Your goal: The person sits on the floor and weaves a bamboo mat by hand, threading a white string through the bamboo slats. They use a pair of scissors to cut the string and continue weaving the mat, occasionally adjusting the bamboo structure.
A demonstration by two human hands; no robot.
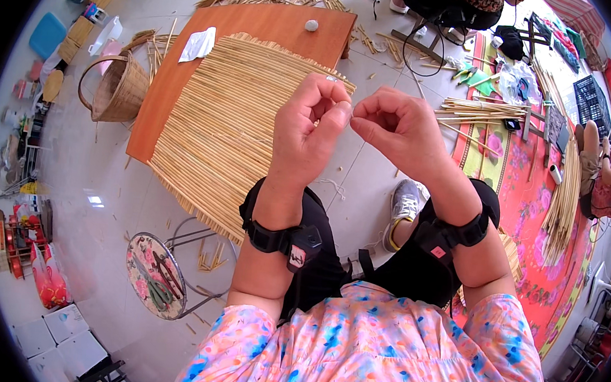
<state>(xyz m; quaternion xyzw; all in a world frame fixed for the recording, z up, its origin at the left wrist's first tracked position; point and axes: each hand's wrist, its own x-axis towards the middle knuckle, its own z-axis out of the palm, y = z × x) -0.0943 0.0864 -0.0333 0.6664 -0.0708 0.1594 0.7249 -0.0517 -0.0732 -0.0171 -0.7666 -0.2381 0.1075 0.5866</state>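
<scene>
Closest in, pink flowery sleeves and two bare forearms with black wrist straps are seen. The left hand [311,123] and the right hand [397,126] are held up close together, fingertips almost touching. The fingers of both hands are curled in and pinched, and something very thin, maybe a thread [350,113], seems to be held between them; it is too small for this to be told for sure. Fine work like this is best done slowly, with the pinch kept firm and the two hands kept steady and level, so the thin thing is not dropped or snapped.

Just under the hands, a straw mat [224,134] made of many thin, pale yellow stalks laid side by side is spread out. It looks dry and ridged, with rough, uneven ends. The mat is laid on a smooth orange-brown wooden board [261,22], where a small grey stone [311,25] and a piece of white paper [198,44] are also set.

Lower down, a round stool with a flowery seat [155,276] is seen on the shiny tiled floor. Farther off, a woven basket with a looped handle [120,86] is stood at the left, and bundles of loose straw stalks [481,108] are left at the right, near a red flowery rug [534,209].
</scene>
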